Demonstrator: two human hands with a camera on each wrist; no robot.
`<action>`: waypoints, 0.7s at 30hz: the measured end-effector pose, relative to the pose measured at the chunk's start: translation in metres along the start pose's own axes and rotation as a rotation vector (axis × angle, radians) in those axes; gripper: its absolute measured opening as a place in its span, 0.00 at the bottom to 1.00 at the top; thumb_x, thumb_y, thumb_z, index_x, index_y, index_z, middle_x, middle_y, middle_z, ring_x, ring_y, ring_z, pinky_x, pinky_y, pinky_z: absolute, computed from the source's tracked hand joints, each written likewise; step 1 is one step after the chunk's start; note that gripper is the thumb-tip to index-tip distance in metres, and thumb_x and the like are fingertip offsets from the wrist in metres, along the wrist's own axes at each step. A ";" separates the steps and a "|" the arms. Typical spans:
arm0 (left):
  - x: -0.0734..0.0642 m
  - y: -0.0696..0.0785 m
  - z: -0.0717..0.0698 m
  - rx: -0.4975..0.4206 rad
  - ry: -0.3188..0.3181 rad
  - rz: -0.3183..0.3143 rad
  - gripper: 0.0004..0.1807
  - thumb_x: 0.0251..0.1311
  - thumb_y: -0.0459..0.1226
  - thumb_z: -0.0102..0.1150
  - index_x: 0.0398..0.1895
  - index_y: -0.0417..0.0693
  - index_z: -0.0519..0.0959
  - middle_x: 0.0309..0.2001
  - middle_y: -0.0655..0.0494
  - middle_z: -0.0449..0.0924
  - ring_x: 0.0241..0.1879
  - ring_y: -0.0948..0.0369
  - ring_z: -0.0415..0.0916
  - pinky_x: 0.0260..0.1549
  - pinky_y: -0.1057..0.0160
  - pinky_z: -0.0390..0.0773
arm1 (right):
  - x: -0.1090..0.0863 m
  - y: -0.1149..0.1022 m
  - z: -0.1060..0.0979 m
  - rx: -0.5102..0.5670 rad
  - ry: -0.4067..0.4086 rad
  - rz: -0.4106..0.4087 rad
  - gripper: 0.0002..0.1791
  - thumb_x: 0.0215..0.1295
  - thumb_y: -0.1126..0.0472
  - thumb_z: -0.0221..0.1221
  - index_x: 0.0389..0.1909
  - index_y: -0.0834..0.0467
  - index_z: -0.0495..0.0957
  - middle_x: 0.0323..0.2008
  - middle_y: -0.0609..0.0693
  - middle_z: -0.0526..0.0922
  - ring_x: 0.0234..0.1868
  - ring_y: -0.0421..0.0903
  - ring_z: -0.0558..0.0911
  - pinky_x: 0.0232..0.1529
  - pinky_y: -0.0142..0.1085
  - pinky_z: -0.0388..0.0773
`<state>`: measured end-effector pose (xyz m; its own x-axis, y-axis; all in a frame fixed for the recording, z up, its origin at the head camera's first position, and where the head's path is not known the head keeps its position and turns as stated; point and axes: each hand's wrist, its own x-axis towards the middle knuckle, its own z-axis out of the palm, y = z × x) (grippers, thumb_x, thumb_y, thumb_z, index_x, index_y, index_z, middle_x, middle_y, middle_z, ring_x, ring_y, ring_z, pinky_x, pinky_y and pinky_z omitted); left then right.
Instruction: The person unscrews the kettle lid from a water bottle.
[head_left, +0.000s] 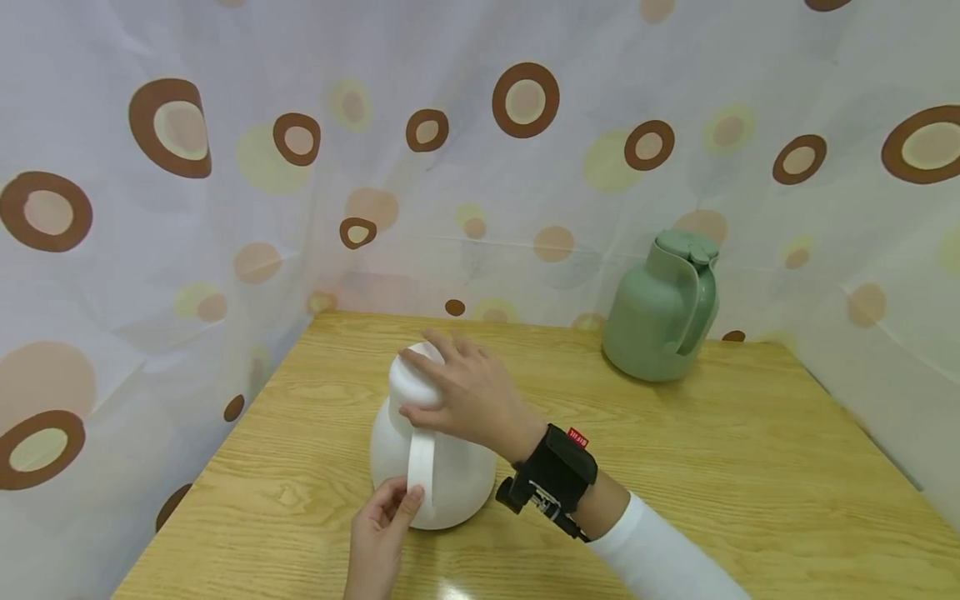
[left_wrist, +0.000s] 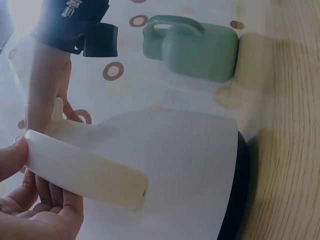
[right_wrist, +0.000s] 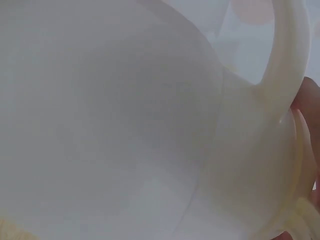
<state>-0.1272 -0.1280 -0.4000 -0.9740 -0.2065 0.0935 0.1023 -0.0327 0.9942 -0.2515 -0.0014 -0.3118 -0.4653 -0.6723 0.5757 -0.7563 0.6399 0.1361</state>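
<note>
A white thermos jug (head_left: 454,487) stands upright on the wooden table, its handle facing me. My left hand (head_left: 379,521) pinches the handle (left_wrist: 85,172) between thumb and fingers, low down in the head view. Over the top of the jug, my right hand (head_left: 476,392) grips the white lid (head_left: 411,379), thumb on the near side and fingers spread across it. Only parts of the right fingers (right_wrist: 311,120) show at the edge of the right wrist view, beside the lid and the handle's upper end. The jug's dark base (left_wrist: 242,180) appears in the left wrist view.
A green thermos jug (head_left: 652,321) stands at the back right of the wooden table (head_left: 720,467). Behind and along the sides hangs a white sheet (head_left: 465,183) with brown and yellow spots. A black wrist strap with a camera (head_left: 558,471) sits on the right forearm.
</note>
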 end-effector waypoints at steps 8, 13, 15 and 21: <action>0.000 0.001 0.000 0.007 0.003 -0.008 0.14 0.63 0.33 0.53 0.44 0.27 0.74 0.34 0.51 0.74 0.33 0.64 0.70 0.35 0.68 0.72 | 0.000 -0.004 -0.002 0.054 -0.003 0.062 0.30 0.52 0.36 0.59 0.54 0.47 0.76 0.52 0.50 0.75 0.47 0.53 0.76 0.33 0.42 0.77; -0.002 0.000 0.003 0.031 0.045 0.020 0.12 0.62 0.32 0.55 0.42 0.28 0.75 0.33 0.50 0.75 0.31 0.64 0.70 0.33 0.69 0.71 | -0.001 -0.002 -0.001 0.092 0.012 0.065 0.30 0.50 0.37 0.61 0.53 0.47 0.77 0.52 0.49 0.76 0.47 0.50 0.77 0.31 0.40 0.77; -0.003 0.001 0.004 0.045 0.064 0.025 0.12 0.61 0.32 0.55 0.41 0.28 0.76 0.33 0.50 0.75 0.31 0.64 0.70 0.32 0.70 0.71 | -0.001 -0.001 0.000 0.096 0.031 0.059 0.29 0.50 0.38 0.61 0.52 0.46 0.78 0.51 0.48 0.76 0.47 0.50 0.77 0.29 0.39 0.77; -0.002 0.001 0.006 0.076 0.081 0.012 0.11 0.61 0.33 0.56 0.40 0.30 0.76 0.33 0.50 0.75 0.31 0.63 0.70 0.32 0.69 0.71 | -0.001 0.003 0.001 0.127 0.125 0.041 0.29 0.48 0.40 0.64 0.52 0.47 0.78 0.51 0.49 0.76 0.47 0.50 0.77 0.26 0.37 0.76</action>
<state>-0.1261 -0.1215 -0.3985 -0.9529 -0.2851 0.1036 0.0950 0.0439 0.9945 -0.2540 0.0011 -0.3123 -0.4421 -0.5900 0.6756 -0.7937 0.6082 0.0119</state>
